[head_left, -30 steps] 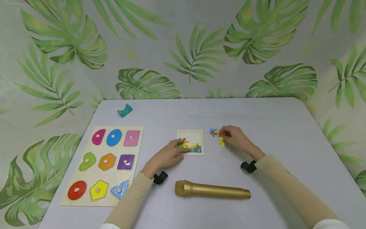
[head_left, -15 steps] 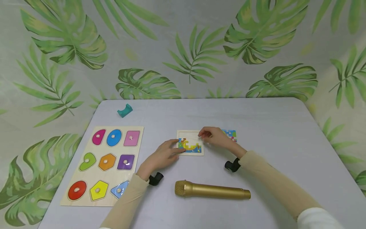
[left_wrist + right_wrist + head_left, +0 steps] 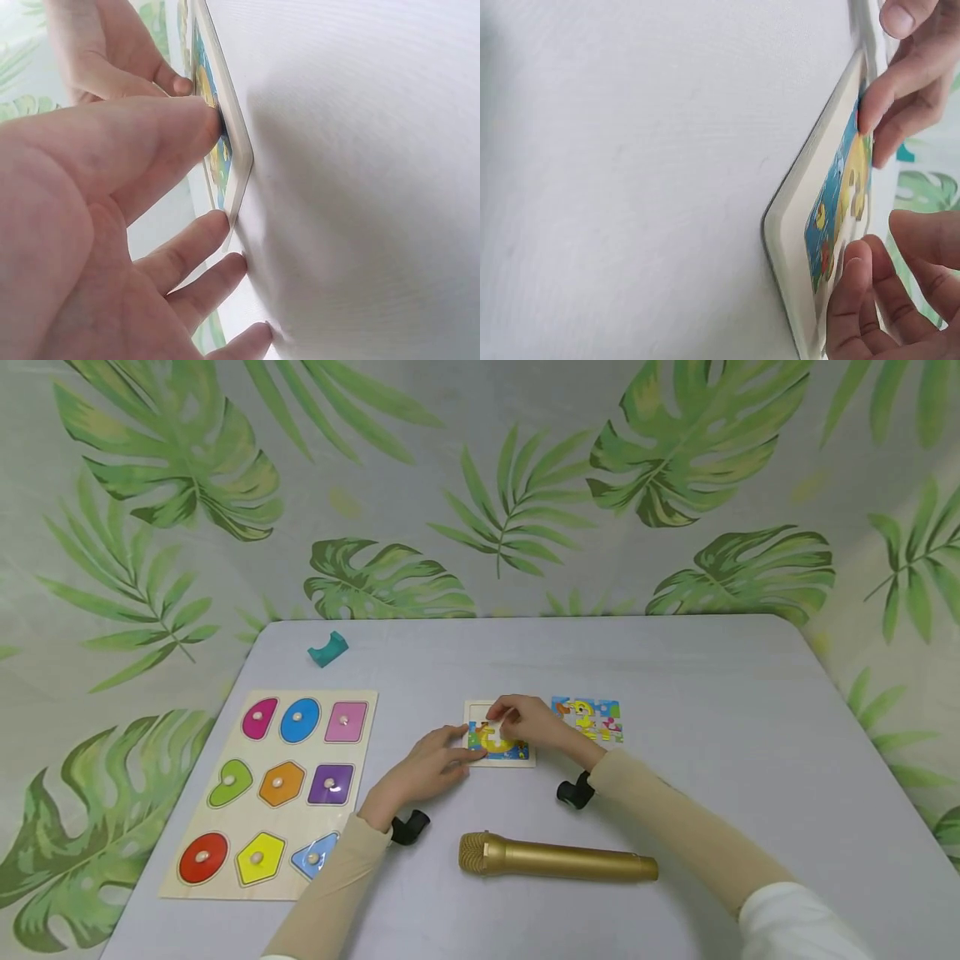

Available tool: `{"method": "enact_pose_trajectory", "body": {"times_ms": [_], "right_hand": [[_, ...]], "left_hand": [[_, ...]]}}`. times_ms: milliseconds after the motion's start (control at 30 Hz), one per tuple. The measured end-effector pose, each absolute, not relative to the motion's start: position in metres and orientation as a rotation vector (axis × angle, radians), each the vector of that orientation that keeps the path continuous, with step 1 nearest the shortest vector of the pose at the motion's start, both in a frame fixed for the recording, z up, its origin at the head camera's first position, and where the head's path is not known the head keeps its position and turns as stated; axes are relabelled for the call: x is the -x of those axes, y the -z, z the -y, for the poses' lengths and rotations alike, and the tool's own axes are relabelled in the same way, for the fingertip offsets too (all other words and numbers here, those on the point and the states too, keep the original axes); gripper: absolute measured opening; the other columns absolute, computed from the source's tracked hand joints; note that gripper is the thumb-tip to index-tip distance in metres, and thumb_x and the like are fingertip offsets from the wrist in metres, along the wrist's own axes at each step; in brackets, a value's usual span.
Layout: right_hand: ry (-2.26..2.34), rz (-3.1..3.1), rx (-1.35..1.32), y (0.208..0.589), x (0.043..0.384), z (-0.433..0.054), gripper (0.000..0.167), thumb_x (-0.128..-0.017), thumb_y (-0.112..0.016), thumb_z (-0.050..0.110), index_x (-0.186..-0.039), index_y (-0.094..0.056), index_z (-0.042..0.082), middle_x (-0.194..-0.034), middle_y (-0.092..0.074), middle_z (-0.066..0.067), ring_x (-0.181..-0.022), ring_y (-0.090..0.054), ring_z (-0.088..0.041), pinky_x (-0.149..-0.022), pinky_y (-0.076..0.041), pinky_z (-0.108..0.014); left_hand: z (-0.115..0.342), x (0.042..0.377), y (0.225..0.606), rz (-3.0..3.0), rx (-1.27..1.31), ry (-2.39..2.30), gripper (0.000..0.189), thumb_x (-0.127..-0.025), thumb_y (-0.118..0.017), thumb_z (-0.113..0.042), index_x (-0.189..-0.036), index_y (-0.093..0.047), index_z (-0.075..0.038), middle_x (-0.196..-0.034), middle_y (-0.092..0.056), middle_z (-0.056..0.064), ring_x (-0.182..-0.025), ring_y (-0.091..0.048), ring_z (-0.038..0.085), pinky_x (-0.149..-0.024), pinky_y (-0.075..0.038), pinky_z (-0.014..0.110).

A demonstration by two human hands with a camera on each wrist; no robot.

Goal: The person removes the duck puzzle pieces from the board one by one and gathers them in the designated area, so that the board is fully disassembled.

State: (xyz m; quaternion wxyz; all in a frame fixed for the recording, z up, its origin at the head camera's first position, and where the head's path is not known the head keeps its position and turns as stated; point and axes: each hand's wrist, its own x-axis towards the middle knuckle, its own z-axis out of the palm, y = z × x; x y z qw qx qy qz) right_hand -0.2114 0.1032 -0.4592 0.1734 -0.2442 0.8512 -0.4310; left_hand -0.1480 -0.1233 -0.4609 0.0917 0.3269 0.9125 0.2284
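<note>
A small wooden puzzle tray with a partly filled yellow and blue picture lies at mid-table. My left hand is at its left side. In the left wrist view, the thumb rests on the tray's edge and the straight fingers spread below it. Over the tray's upper right, my right hand has curled fingers near the picture. In the right wrist view, the fingertips are bent close to the tray; whether they hold a puzzle piece is hidden. Several loose puzzle pieces lie right of the tray.
A gold microphone lies in front of the hands. To the left is a wooden shape board with coloured knobbed shapes, partly under the left forearm. A teal curved block sits at the back left.
My right hand has moved left from the loose pieces to above the tray, uncovering them. My left hand has shifted slightly left and stays at the tray's edge.
</note>
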Motion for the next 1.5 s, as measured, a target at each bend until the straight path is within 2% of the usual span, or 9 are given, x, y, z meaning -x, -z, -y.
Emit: {"method": "enact_pose_trajectory", "body": {"times_ms": [300, 567, 733, 967, 1100, 1367, 1500], "right_hand": [[1.215, -2.383, 0.734, 0.456, 0.209, -0.092, 0.031, -0.081, -0.053, -0.012, -0.109, -0.063, -0.002, -0.108, -0.063, -0.012, -0.092, -0.059, -0.023, -0.083, -0.049, -0.032], [1.239, -2.399, 0.739, 0.455, 0.210, -0.088, 0.033, -0.084, -0.053, -0.013, -0.113, -0.064, -0.002, -0.109, -0.060, -0.013, -0.095, -0.059, -0.027, -0.085, -0.049, -0.035], [1.207, -2.432, 0.774, 0.459, 0.212, -0.085, 0.032, -0.086, -0.053, -0.012, -0.112, -0.066, 0.000, -0.104, -0.061, -0.010, -0.094, -0.057, -0.024, -0.086, -0.048, -0.035], [1.177, -2.480, 0.775, 0.464, 0.216, -0.080, 0.026, -0.086, -0.055, -0.010, -0.103, -0.066, 0.006, -0.091, -0.058, -0.004, -0.086, -0.054, -0.020, -0.080, -0.047, -0.032], [1.205, -2.475, 0.747, 0.466, 0.217, -0.087, 0.025, -0.086, -0.056, -0.009, -0.103, -0.066, 0.006, -0.090, -0.059, -0.007, -0.081, -0.053, -0.019, -0.076, -0.046, -0.030], [1.307, -2.449, 0.582, 0.461, 0.222, -0.128, 0.026, -0.081, -0.055, -0.008, -0.101, -0.068, 0.003, -0.086, -0.059, -0.009, -0.074, -0.051, -0.020, -0.064, -0.044, -0.028], [1.328, -2.452, 0.545, 0.458, 0.222, -0.153, 0.029, -0.079, -0.053, -0.009, -0.101, -0.068, 0.000, -0.086, -0.060, -0.010, -0.073, -0.051, -0.020, -0.062, -0.046, -0.027]], "left_hand": [[0.123, 0.148, 0.459, -2.696, -0.947, -0.710, 0.034, -0.094, -0.059, -0.014, -0.127, -0.064, -0.010, -0.144, -0.038, 0.024, -0.130, -0.035, 0.043, -0.104, -0.028, 0.056], [0.122, 0.147, 0.457, -2.691, -0.941, -0.723, 0.033, -0.094, -0.059, -0.013, -0.126, -0.064, -0.010, -0.143, -0.039, 0.025, -0.130, -0.035, 0.043, -0.103, -0.029, 0.057], [0.122, 0.147, 0.457, -2.689, -0.935, -0.735, 0.033, -0.093, -0.059, -0.013, -0.125, -0.065, -0.009, -0.143, -0.039, 0.025, -0.130, -0.035, 0.043, -0.103, -0.028, 0.057], [0.122, 0.147, 0.458, -2.688, -0.950, -0.742, 0.032, -0.093, -0.060, -0.013, -0.125, -0.065, -0.009, -0.142, -0.040, 0.026, -0.129, -0.036, 0.044, -0.103, -0.028, 0.057], [0.122, 0.147, 0.459, -2.689, -0.946, -0.746, 0.032, -0.094, -0.059, -0.014, -0.125, -0.066, -0.010, -0.142, -0.040, 0.026, -0.129, -0.036, 0.044, -0.103, -0.029, 0.057], [0.122, 0.148, 0.462, -2.692, -0.918, -0.747, 0.033, -0.094, -0.059, -0.015, -0.126, -0.065, -0.011, -0.144, -0.038, 0.024, -0.131, -0.034, 0.042, -0.105, -0.027, 0.055], [0.123, 0.148, 0.462, -2.685, -0.898, -0.759, 0.033, -0.095, -0.059, -0.015, -0.127, -0.064, -0.011, -0.145, -0.037, 0.023, -0.132, -0.033, 0.042, -0.106, -0.025, 0.056]]}}
